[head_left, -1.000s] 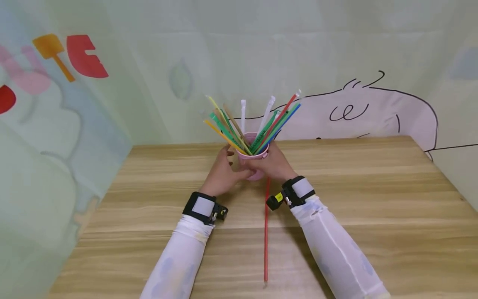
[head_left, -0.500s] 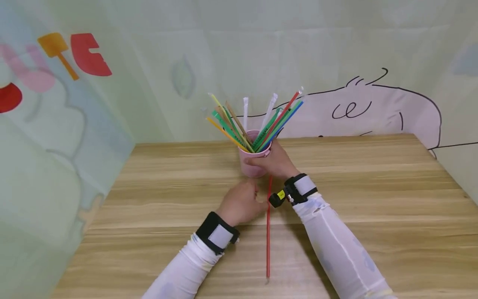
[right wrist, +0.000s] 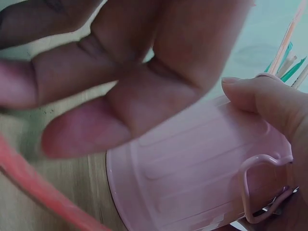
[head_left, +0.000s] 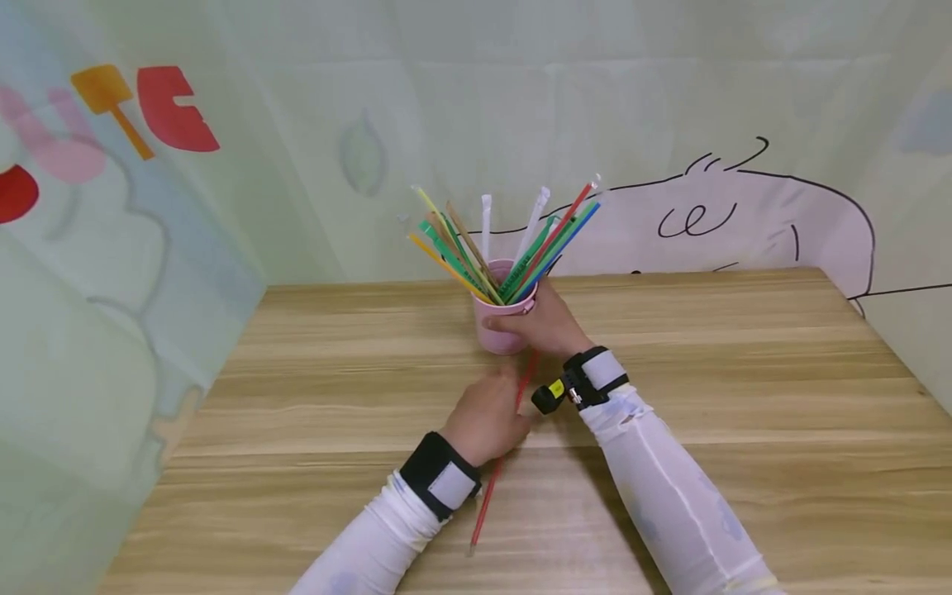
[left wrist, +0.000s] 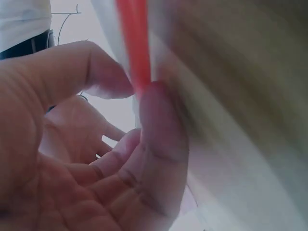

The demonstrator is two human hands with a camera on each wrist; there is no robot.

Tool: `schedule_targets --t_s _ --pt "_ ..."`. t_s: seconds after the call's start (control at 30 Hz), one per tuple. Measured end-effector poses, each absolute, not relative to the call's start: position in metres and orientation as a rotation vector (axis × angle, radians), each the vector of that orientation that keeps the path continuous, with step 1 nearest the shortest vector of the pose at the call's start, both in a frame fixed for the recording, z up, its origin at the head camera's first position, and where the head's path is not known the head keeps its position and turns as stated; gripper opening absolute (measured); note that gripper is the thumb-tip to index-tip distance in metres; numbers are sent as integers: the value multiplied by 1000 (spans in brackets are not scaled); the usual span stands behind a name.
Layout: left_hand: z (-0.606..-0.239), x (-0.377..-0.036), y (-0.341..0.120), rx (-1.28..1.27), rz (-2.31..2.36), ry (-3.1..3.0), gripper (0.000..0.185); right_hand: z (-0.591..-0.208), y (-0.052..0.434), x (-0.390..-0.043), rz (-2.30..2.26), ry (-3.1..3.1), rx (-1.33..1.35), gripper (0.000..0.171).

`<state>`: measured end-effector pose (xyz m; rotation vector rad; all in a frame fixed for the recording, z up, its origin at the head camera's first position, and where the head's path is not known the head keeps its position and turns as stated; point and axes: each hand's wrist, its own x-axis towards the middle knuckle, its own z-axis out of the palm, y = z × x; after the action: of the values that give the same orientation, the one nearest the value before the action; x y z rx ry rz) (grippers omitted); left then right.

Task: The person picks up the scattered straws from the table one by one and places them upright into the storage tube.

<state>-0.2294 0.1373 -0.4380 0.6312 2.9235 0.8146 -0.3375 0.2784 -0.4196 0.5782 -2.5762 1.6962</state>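
Observation:
A red straw (head_left: 485, 514) lies at a slant beneath my left hand (head_left: 487, 417) in the head view. In the left wrist view, thumb and index finger pinch the straw (left wrist: 137, 45). My right hand (head_left: 554, 321) holds the side of a small pink bucket (head_left: 504, 340), its thumb across the front. Straws (head_left: 530, 256) in green, yellow, blue, red, white and brown fan out of the bucket. The right wrist view shows the bucket (right wrist: 187, 163) with its wire handle, and blurred fingers in the foreground, which look like the left hand's.
The wooden table (head_left: 335, 372) stretches on both sides of the arms. Its far edge meets a pale printed backdrop (head_left: 476, 107) just behind the bucket.
My left hand has left the bucket's side, come down toward me and taken hold of the red straw. The straw's near end has swung left. The right hand keeps holding the bucket.

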Motion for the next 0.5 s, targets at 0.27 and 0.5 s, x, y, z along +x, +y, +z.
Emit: schedule_targets --t_s 0.27,0.5 --pt "-429 -224 110 591 798 2862 36 -421 277 -337 1695 -2609 509 86" --pt "-414 -219 83 531 695 2887 24 -420 277 -337 1700 -2582 533 86"
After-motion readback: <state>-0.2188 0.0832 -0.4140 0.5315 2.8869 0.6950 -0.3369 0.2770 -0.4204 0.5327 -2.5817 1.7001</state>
